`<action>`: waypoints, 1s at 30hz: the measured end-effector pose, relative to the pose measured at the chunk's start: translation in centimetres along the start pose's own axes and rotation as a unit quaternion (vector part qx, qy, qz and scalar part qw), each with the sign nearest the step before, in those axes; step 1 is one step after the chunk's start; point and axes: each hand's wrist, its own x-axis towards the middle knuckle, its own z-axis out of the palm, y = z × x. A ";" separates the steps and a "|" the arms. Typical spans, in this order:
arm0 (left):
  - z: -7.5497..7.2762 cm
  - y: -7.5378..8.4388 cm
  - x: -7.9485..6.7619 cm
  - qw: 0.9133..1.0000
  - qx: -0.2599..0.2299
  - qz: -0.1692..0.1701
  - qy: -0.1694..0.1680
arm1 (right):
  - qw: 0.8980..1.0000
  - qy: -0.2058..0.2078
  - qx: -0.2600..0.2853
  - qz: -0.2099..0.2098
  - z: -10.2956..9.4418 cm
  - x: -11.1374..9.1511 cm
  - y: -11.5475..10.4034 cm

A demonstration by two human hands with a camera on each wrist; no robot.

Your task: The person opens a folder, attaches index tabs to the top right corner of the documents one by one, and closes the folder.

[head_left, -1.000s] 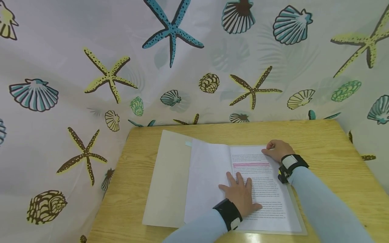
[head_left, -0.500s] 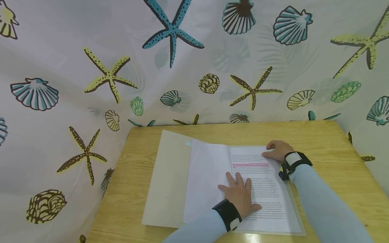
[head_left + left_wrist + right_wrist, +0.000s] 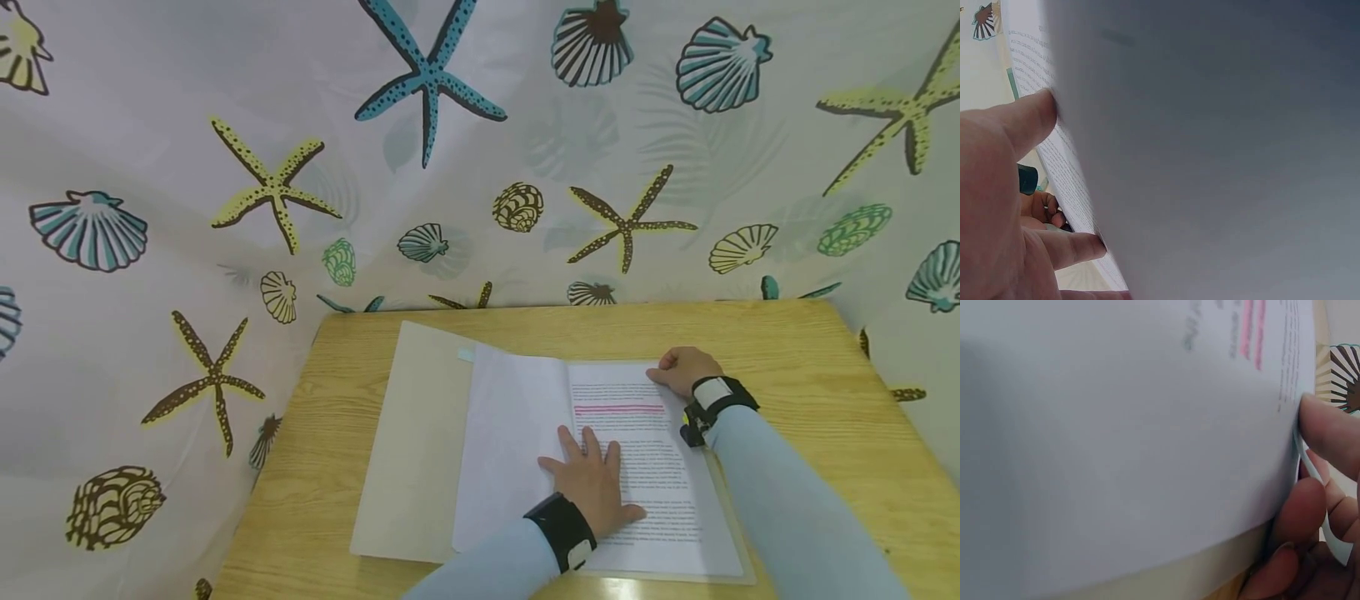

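An open document (image 3: 517, 433) lies in a cream folder (image 3: 420, 442). Its right page (image 3: 630, 425) has printed lines, two of them marked in pink. My left hand (image 3: 588, 487) rests on this page near the fold, fingers spread. At the page's upper right edge is my right hand (image 3: 684, 371). In the right wrist view the thumb (image 3: 1332, 431) lies at the page edge, and the fingers are curled around a pale sticky tab (image 3: 1335, 540) there. Part of the tab is hidden by the fingers.
A light blue tab (image 3: 465, 355) shows at the left page's top edge. Around the folder is the wooden table (image 3: 300, 500). White fabric (image 3: 465, 125) printed with shells and starfish hangs behind and at both sides.
My right hand shifts very slightly at the page's upper right edge, and its wrist turns a little. The left hand stays in place on the page.
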 end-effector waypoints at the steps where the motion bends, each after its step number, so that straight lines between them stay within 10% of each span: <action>1: 0.0 0.0 0.0 1.000 -0.001 0.000 0.001 | 1.000 0.000 -0.001 0.000 0.0 0.0 0.0; 30: 0.2 -0.3 -0.5 1.000 -0.012 0.002 0.011 | 0.998 -0.041 0.030 -0.029 0.1 0.4 2.0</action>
